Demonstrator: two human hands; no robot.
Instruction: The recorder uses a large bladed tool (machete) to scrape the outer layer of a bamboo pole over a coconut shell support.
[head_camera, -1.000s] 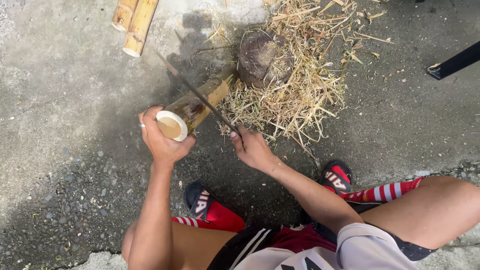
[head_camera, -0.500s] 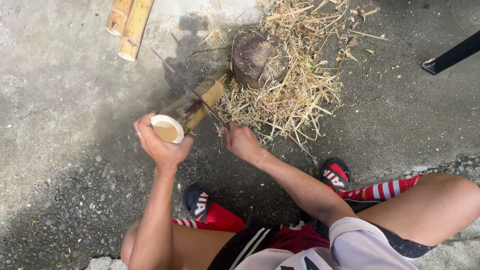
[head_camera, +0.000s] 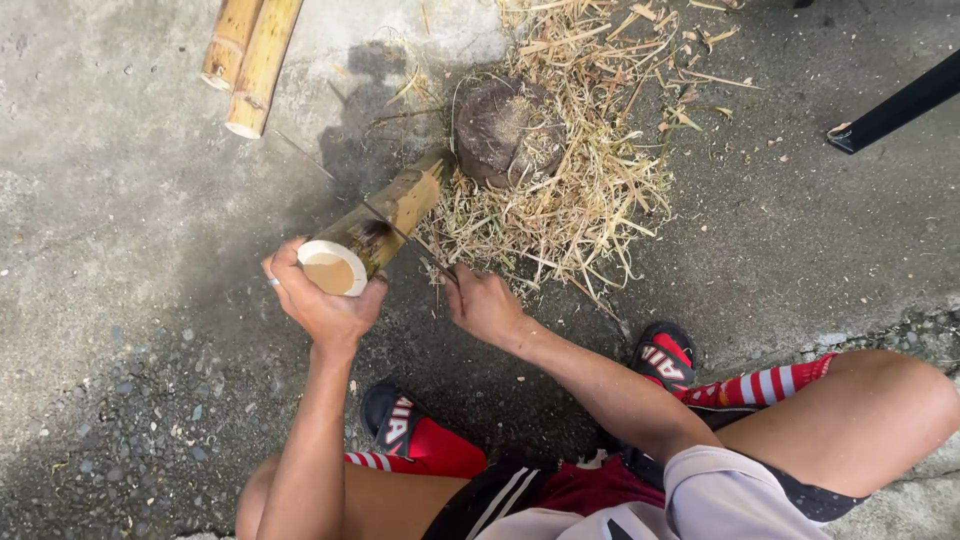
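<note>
My left hand (head_camera: 322, 302) grips the near cut end of a short green-yellow bamboo section (head_camera: 378, 225), which leans with its far end against a dark round stump (head_camera: 505, 130). My right hand (head_camera: 484, 303) is closed on the handle of a long thin blade (head_camera: 400, 235). The blade lies across the top of the bamboo, a little behind its pale cut face. A ring shows on my left hand.
Dry bamboo shavings (head_camera: 580, 190) are heaped around the stump. Two more bamboo pieces (head_camera: 248, 55) lie at the top left on the concrete. A dark bar (head_camera: 900, 105) enters at the right edge. My feet in red-and-black sandals (head_camera: 668, 355) rest below.
The blade has come down from pointing up and left to lying across the bamboo. My right hand moved down toward me; the bamboo stayed leaning on the stump.
</note>
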